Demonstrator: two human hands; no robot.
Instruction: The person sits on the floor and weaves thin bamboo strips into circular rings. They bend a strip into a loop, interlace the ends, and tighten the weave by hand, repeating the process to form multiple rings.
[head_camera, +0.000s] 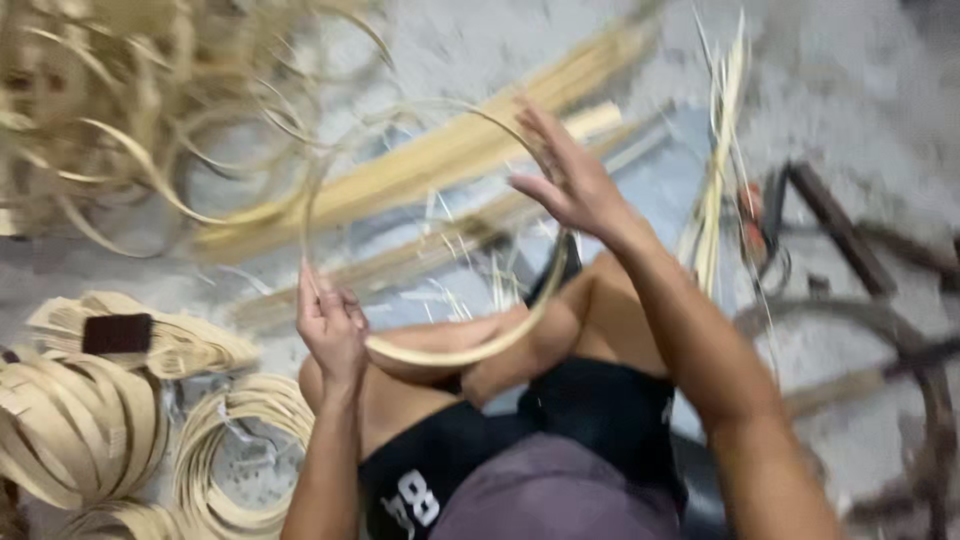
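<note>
A thin pale bamboo strip bent into a hoop (455, 352) arcs in front of me, above my crossed legs. My left hand (330, 325) grips the hoop's left side, fingers closed around it. My right hand (565, 175) is raised at the hoop's upper right, palm and spread fingers pressed against the strip's outer edge. The picture is blurred by motion, so the exact grip of the right hand is unclear.
Coiled bamboo rings (75, 420) and a flat coil (235, 445) lie at the lower left. A loose tangle of strips (120, 110) fills the upper left. Long bamboo slats (430, 165) lie ahead on the grey floor. Dark metal tools (850, 240) sit at the right.
</note>
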